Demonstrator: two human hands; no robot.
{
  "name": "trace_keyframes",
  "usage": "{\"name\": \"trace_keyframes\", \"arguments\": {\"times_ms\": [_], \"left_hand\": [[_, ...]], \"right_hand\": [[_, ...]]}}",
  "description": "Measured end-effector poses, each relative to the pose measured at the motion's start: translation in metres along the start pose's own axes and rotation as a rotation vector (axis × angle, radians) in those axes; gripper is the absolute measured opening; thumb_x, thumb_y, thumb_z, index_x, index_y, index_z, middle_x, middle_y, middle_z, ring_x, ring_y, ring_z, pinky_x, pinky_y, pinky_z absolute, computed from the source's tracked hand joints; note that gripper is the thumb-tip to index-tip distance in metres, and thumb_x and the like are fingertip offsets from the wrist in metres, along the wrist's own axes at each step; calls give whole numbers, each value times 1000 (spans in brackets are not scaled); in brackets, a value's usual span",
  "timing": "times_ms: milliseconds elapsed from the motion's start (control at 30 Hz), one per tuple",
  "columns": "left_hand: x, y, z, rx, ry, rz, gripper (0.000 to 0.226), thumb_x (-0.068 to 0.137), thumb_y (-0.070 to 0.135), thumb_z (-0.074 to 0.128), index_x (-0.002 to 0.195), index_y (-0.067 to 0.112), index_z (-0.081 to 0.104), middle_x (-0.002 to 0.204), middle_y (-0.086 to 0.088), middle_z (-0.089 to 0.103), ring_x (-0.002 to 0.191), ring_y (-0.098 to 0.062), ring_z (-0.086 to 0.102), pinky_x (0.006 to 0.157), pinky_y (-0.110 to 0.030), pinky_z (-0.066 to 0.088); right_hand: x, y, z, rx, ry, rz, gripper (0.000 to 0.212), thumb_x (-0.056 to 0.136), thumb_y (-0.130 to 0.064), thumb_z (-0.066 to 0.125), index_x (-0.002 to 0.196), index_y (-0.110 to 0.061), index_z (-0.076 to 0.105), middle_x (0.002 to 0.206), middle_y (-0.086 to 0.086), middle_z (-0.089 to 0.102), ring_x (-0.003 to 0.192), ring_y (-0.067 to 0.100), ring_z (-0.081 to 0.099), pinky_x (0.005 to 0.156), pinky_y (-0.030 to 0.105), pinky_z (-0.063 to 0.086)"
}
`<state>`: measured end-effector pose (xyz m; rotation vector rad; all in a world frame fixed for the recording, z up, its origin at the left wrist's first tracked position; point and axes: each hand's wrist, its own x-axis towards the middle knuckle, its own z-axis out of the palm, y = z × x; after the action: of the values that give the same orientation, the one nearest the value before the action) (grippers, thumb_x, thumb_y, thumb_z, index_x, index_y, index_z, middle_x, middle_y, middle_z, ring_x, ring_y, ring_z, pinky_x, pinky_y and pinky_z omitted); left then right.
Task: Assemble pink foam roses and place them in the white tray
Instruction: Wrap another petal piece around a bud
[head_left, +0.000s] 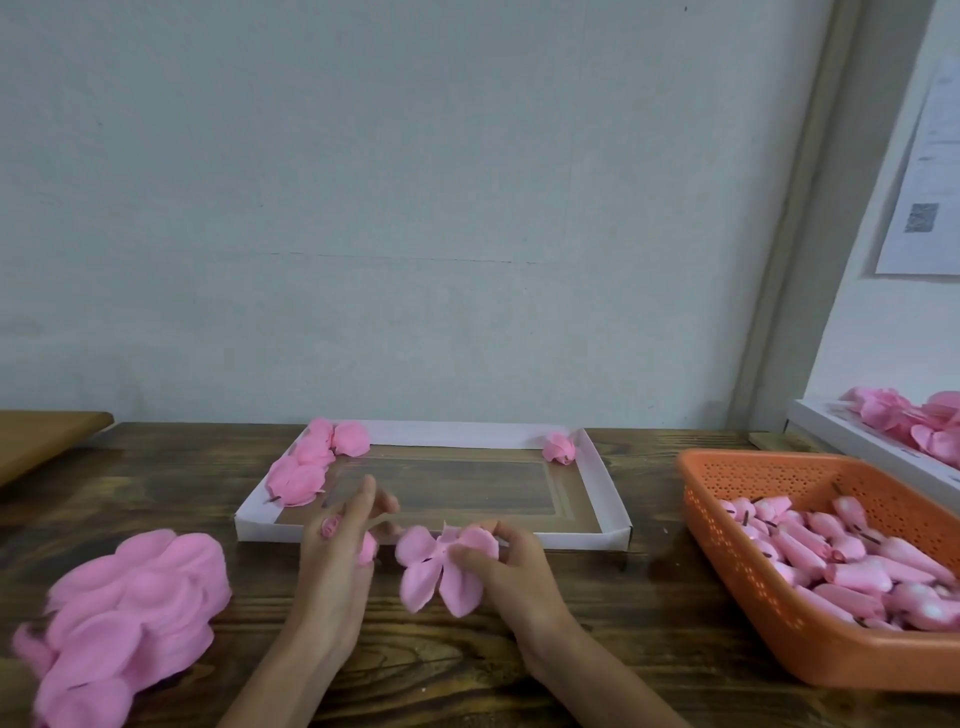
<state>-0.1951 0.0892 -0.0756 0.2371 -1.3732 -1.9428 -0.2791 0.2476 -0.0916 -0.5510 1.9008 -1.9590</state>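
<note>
My left hand (340, 545) holds a small pink rosebud (331, 526) between its fingers, just in front of the white tray (610, 499). My right hand (506, 564) pinches a flat pink petal piece (441, 569) with several lobes, close beside the bud. The tray lies flat on the wooden table, with several finished pink roses (306, 462) along its left side and one rose (560, 448) in its far right corner.
A heap of loose pink petal pieces (130, 618) lies at the front left. An orange perforated basket (737, 525) of pink buds on dark stems stands at the right. A second white tray of petals (852, 436) sits at the far right. The wall rises just behind the table.
</note>
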Motion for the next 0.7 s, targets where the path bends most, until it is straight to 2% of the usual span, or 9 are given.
{"name": "trace_keyframes", "arguments": {"times_ms": [67, 133, 200, 333, 433, 500, 633, 700], "left_hand": [[-4, 4, 5, -11, -120, -21, 49, 71, 74, 80, 85, 28, 77, 82, -5, 65, 74, -20, 62, 73, -40, 50], [-9, 5, 11, 9, -188, -45, 49, 74, 77, 73, 79, 29, 75, 82, -6, 65, 74, -21, 65, 68, -39, 51], [-12, 3, 15, 40, -211, -52, 49, 79, 76, 67, 73, 27, 71, 83, -9, 66, 78, -24, 67, 69, -38, 51], [-15, 2, 18, 50, -222, -41, 51, 84, 73, 58, 57, 30, 67, 88, -13, 66, 73, -16, 66, 67, -32, 55], [-15, 0, 19, 32, -191, -41, 57, 96, 67, 54, 56, 30, 68, 92, -12, 71, 79, -13, 70, 68, -24, 58], [-13, -2, 18, 33, -172, -40, 57, 100, 60, 48, 55, 29, 67, 101, -13, 74, 89, -14, 72, 72, -21, 58], [-10, -3, 16, 29, -150, -55, 60, 94, 60, 49, 49, 21, 46, 115, -15, 74, 108, -20, 70, 84, -22, 55], [-10, -3, 16, 44, -152, -68, 56, 94, 61, 49, 50, 27, 57, 115, -13, 75, 108, -18, 71, 79, -20, 57]], "right_hand": [[-2, -1, 2, -26, -43, -14, 9, 92, -13, 75, 100, -9, 72, 100, 3, 78, 95, 19, 75, 77, 28, 62], [-4, -3, 3, -35, -96, -25, 10, 96, -12, 69, 104, -7, 73, 101, 5, 78, 95, 20, 75, 80, 31, 62], [-5, -4, 3, -49, -128, -17, 10, 98, -14, 66, 106, -9, 70, 102, 6, 76, 95, 19, 73, 84, 36, 61], [-6, -2, 5, -28, -156, 15, 12, 97, -15, 68, 108, -10, 63, 109, 14, 74, 107, 29, 73, 94, 47, 60], [-6, -1, 6, -69, -162, -8, 16, 97, -17, 68, 111, -10, 63, 110, 12, 73, 104, 26, 73, 91, 40, 61], [-6, -1, 7, -113, -167, -28, 17, 98, -19, 67, 112, -10, 64, 111, 12, 73, 105, 26, 72, 89, 39, 61], [-6, -2, 6, -146, -185, -47, 17, 99, -19, 67, 112, -9, 65, 107, 4, 73, 100, 18, 72, 84, 32, 62], [-7, -3, 6, -92, -199, -33, 17, 99, -17, 66, 113, -9, 64, 104, 3, 72, 93, 11, 73, 76, 25, 60]]}}
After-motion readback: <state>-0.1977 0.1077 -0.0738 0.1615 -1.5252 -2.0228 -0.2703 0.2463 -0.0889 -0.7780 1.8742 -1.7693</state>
